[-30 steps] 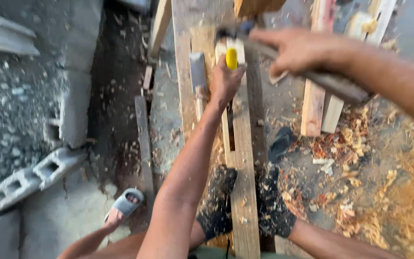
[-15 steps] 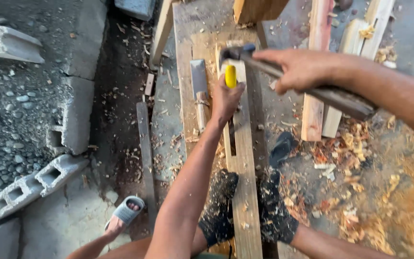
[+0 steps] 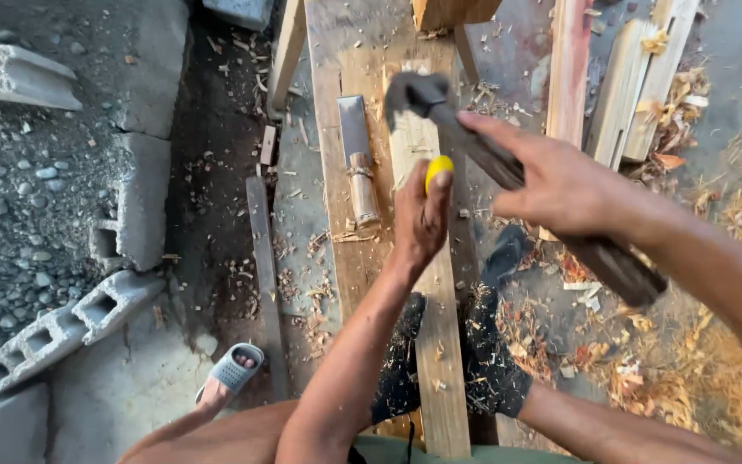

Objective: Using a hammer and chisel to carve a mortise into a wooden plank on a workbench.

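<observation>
Wooden plank [image 3: 362, 249], long and pale, running down the middle of the head view, strewn with shavings. On top, a narrower wooden strip [image 3: 436, 344] lying lengthwise. Left hand [image 3: 421, 219] closed around a chisel with yellow handle [image 3: 437, 167], only the yellow butt showing above the fist; blade hidden, held upright over the strip. Right hand [image 3: 560, 185] wrapped around the dark handle of a hammer [image 3: 427, 93], head raised above and just beyond the yellow butt, not touching it; motion blur on the head. Second chisel [image 3: 358, 163], broad steel blade and pale wooden handle, lying flat on the plank just left of the strip, clear of both hands. Dark gloves or cloth [image 3: 491, 369] on either side of the strip near the lower edge; exact nature cannot be told. Grey sandal [image 3: 234, 371] on a foot at lower left. Concrete blocks [image 3: 70, 326] and gravel along the left side. Spare timber lengths [image 3: 637, 77] at upper right, wood shavings [image 3: 714, 361] spread over the ground at right.
</observation>
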